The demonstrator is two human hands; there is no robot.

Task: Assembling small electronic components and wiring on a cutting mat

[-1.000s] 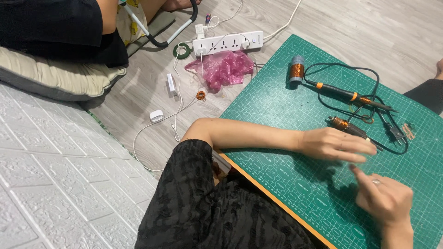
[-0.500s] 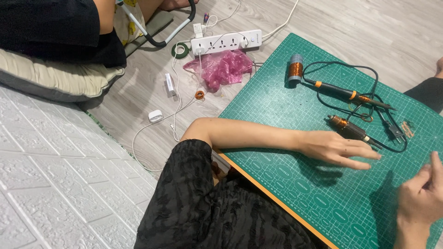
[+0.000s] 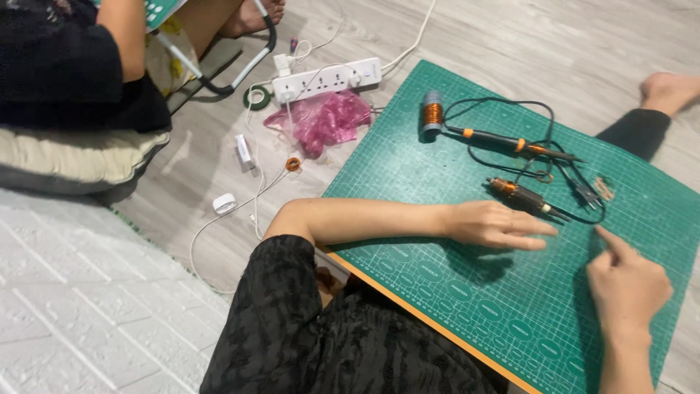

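Note:
My left hand (image 3: 496,222) lies flat on the green cutting mat (image 3: 437,284), fingers spread and stretched right, holding nothing. Its fingertips rest just below a short orange-and-black soldering tool (image 3: 525,198). My right hand (image 3: 625,283) is at the mat's lower right, fingers curled and only the index finger out, its tip touching the mat close to a black cable (image 3: 583,217). Farther back lie a longer soldering iron (image 3: 514,142) and a spool of copper wire (image 3: 433,114).
Beyond the mat's left edge on the wooden floor are a white power strip (image 3: 328,79), a pink plastic bag (image 3: 321,120), a green tape roll (image 3: 257,96) and white chargers (image 3: 224,203). Another person sits on a cushion (image 3: 65,157) at upper left. A bare foot (image 3: 667,91) is at upper right.
My right hand lifted off toward the right edge, then came back down and now points its index finger at the mat. My left hand has stayed flat in place.

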